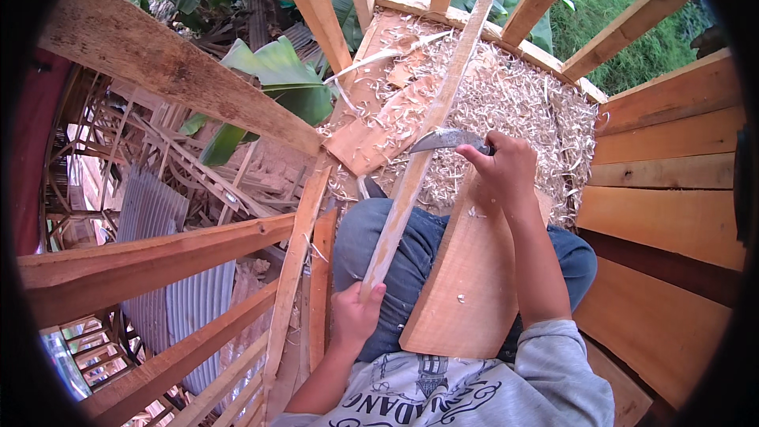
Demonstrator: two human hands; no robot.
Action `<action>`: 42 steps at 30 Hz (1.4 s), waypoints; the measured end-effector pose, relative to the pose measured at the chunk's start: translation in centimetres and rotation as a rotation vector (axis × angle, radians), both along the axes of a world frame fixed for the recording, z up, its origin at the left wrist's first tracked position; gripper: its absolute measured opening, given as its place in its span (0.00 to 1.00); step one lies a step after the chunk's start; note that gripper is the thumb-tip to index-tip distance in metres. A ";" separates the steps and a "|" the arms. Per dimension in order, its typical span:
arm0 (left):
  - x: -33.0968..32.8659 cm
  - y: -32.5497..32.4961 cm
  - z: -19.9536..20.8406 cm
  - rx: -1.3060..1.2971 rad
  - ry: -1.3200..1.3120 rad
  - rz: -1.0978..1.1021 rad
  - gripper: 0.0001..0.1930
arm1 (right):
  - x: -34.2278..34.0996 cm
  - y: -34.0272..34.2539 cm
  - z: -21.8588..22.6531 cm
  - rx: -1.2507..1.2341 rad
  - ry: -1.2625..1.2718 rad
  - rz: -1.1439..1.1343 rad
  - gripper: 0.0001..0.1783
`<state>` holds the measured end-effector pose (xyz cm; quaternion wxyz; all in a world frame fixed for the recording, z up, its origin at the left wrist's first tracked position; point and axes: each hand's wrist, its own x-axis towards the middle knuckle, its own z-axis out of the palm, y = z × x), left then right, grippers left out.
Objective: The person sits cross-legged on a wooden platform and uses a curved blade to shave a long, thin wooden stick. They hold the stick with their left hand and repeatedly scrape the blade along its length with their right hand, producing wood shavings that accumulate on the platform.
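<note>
My left hand [358, 316] is wrapped round the near end of a long, pale strip of wood [402, 217]. The strip slants away from me over my thigh, its far end up by the wooden frame. In my right hand [506, 170] is the handle of a curved knife [440, 140]; the thumb lies along its near side. The knife's grey blade points left and lies across the strip about midway along. A broad wooden board [474, 277] rests on my lap under the right forearm, its far part behind the right hand.
Curled wood shavings [545, 122] cover much of the floor ahead, thickest on the right. A flat plank [368, 146] lies among them. Wooden posts and rails [182, 261] stand on the left and far sides; a plank wall [664, 209] rises on the right. Corrugated sheets [198, 320] lie beyond the left rails.
</note>
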<state>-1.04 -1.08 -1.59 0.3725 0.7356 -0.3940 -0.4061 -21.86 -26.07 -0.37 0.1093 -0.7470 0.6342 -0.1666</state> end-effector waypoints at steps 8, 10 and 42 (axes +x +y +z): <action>-0.2 0.4 -0.3 0.018 -0.078 0.007 0.24 | -1.2 -4.2 -1.1 0.120 -0.162 -0.276 0.43; -0.3 0.6 -0.1 0.022 -0.094 0.000 0.24 | -5.5 -7.5 -1.2 0.265 -0.282 -0.515 0.45; -0.4 -0.2 0.3 0.008 -0.201 -0.015 0.25 | -8.0 -11.4 3.6 0.214 0.003 -0.449 0.47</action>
